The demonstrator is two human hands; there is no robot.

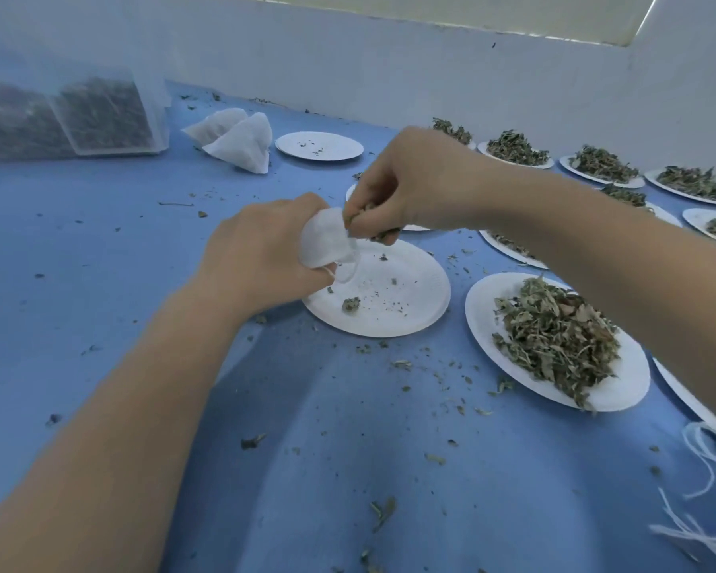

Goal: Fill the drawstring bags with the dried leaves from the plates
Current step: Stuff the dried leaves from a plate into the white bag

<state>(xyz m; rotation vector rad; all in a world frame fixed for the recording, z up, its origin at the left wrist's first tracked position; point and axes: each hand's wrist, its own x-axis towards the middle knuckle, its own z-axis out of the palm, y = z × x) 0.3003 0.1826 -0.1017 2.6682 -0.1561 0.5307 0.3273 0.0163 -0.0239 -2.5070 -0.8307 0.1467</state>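
Head view: left hand (261, 252) grips drawstring bag (323, 241); right hand (410, 188) pinches dried leaves (354, 219) at bag mouth.

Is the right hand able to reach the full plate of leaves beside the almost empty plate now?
Probably yes: the full plate lies uncovered just below the right hand, though it pinches leaves now.

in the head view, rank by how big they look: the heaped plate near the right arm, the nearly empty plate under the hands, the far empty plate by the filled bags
1. Heaped plate, largest, though nearest the camera.
2. Nearly empty plate, clearly smaller in view.
3. Far empty plate, smallest, but farthest away.
All may be the same real size.
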